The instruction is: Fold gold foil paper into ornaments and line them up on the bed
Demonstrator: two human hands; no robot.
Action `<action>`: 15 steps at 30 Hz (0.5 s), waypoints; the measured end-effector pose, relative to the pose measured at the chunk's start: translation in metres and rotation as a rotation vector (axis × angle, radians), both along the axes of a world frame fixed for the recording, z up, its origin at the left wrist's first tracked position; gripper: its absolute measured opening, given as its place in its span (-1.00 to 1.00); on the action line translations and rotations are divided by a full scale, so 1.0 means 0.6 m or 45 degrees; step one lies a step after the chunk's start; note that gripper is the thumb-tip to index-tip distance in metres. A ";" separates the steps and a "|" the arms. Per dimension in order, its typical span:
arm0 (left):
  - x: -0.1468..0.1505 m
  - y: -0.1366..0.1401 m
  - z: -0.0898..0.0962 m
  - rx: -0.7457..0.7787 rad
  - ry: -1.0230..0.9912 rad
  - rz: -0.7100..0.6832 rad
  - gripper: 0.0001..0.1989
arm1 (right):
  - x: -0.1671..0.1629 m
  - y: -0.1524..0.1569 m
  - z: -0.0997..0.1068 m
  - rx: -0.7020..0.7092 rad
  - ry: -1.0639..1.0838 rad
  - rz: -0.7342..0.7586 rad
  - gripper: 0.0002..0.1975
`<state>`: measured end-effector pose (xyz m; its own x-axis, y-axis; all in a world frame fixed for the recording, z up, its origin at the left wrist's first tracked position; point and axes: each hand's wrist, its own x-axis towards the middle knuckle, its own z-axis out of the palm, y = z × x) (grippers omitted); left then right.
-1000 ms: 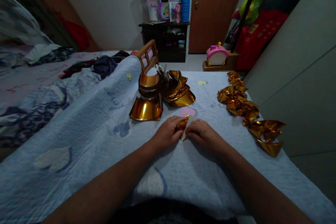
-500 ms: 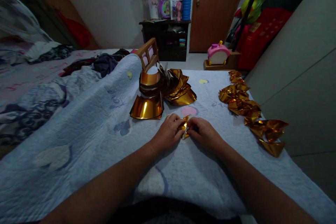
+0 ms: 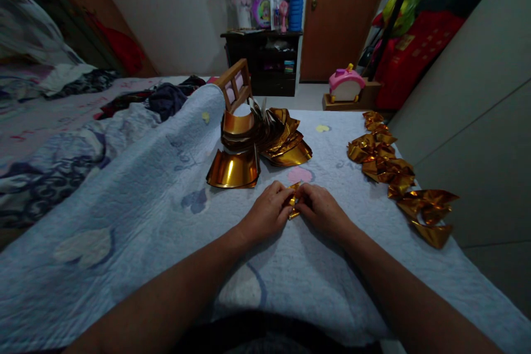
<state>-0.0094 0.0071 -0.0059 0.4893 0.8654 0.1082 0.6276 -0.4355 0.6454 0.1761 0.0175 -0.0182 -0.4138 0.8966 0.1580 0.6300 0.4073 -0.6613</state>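
Observation:
Between my two hands is a small folded piece of gold foil paper, just above the bed cover. My left hand pinches its left side with thumb and fingers. From the right, my right hand grips the other side, fingertips close to those of the left. The fingers hide much of the piece. Beyond the hands lie fanned stacks of curved gold foil sheets. Along the right side runs a row of folded gold foil pieces, crumpled and shiny.
A pale blue quilted cover with heart patterns spreads under everything. A small wooden frame stands behind the foil stacks. Farther back are a dark cabinet, a brown door and a pink toy. Clothes lie at left.
My fingers have pressed closer together on the gold foil paper, and its pale edge that showed between them is now folded out of sight. The stacks and the row stay put.

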 end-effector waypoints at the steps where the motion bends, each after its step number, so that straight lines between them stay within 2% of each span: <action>1: 0.000 0.000 0.000 -0.004 0.019 0.008 -0.76 | 0.000 0.000 0.000 -0.001 -0.008 -0.001 -0.86; 8: 0.003 -0.002 -0.004 0.006 0.141 0.021 -0.77 | -0.001 0.000 -0.002 0.019 -0.050 0.000 -0.89; 15: 0.004 -0.001 0.001 -0.015 0.127 -0.004 -0.75 | -0.001 0.001 -0.005 0.032 -0.080 -0.020 -0.88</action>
